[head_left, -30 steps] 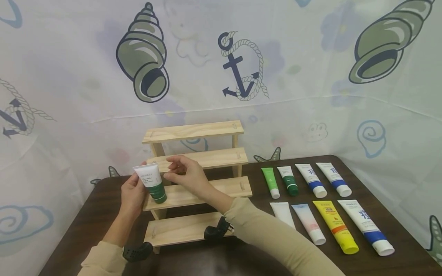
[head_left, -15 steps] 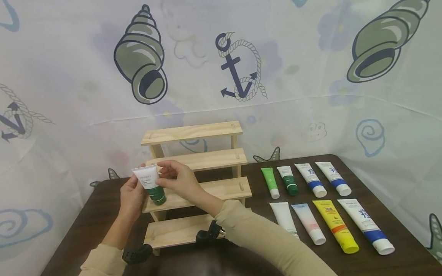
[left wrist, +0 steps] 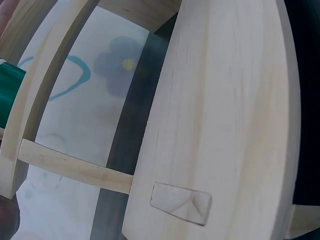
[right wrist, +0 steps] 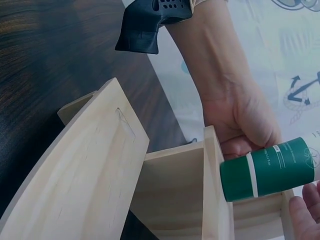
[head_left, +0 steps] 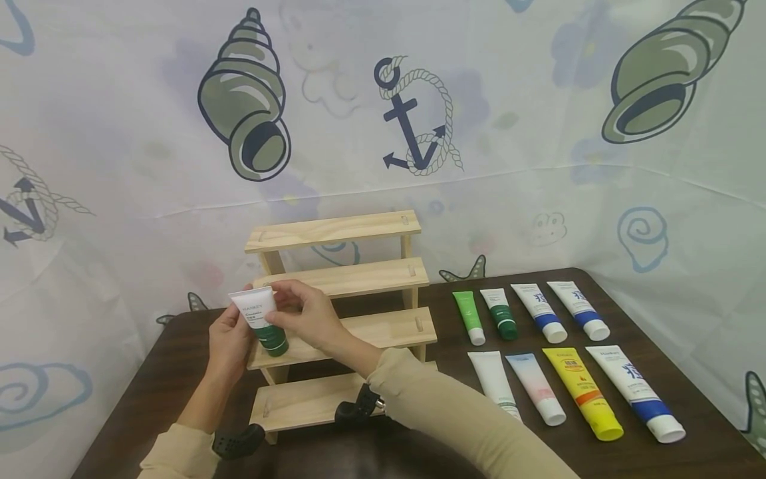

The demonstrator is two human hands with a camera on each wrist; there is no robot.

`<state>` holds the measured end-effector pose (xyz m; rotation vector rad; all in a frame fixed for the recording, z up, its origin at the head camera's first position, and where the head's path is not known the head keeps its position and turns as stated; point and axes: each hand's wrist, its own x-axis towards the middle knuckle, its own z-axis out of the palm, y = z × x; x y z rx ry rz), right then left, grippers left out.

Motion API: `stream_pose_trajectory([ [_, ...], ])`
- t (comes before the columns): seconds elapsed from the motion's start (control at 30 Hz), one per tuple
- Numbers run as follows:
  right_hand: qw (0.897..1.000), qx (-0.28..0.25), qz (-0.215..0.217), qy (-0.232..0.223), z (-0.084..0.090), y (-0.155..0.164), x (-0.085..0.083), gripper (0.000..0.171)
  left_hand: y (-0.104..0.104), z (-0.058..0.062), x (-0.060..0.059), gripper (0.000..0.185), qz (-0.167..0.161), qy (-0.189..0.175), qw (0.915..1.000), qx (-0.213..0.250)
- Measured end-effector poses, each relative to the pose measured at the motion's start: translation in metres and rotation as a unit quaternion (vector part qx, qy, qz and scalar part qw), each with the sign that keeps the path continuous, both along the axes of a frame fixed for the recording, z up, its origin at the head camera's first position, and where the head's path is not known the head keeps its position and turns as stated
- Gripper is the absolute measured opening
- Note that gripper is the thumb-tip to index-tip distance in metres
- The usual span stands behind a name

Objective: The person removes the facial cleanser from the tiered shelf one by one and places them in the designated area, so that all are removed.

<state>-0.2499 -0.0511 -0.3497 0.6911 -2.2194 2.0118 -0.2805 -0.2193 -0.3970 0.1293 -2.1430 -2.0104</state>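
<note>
Right hand [head_left: 302,316] has closed in from open air beside the green-and-white tube [head_left: 261,320] — fingers now pinch its upper white part, where a second ago they hovered apart from it. Right forearm has slid leftward and lower across the wooden tiered shelf [head_left: 359,329].

A white-and-dark-green plastic tube [head_left: 260,322] between the fingers [head_left: 281,291], before a pale, four-tiered pine shelf [head_left: 359,277] on a dark brown wood-grain bench [head_left: 694,446]; beyond, a white backdrop cloth [head_left: 514,100] printed with olive shells and navy anchors.
</note>
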Motion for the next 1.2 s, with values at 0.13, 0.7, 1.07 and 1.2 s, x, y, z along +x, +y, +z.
stream_pose_trajectory([
  [0.13,1.0,0.0,0.002,0.006,0.0002,-0.0011,0.0011,0.043,0.0002,0.0003,0.0006,0.05,0.0,0.001,1.0,-0.003],
  [0.7,1.0,-0.005,0.007,0.021,-0.0044,-0.0043,0.0023,0.032,0.0008,0.0016,0.0007,0.049,0.008,-0.005,0.9998,-0.015],
  [1.07,0.999,0.004,-0.018,0.03,-0.0071,-0.0038,0.0014,0.03,0.0005,0.002,0.0014,0.052,0.01,-0.017,0.9994,-0.029],
  [1.2,0.999,0.01,-0.031,0.031,-0.0079,-0.0027,0.0009,0.029,0.0004,0.0015,0.0019,0.054,0.009,-0.025,0.9992,-0.029],
])
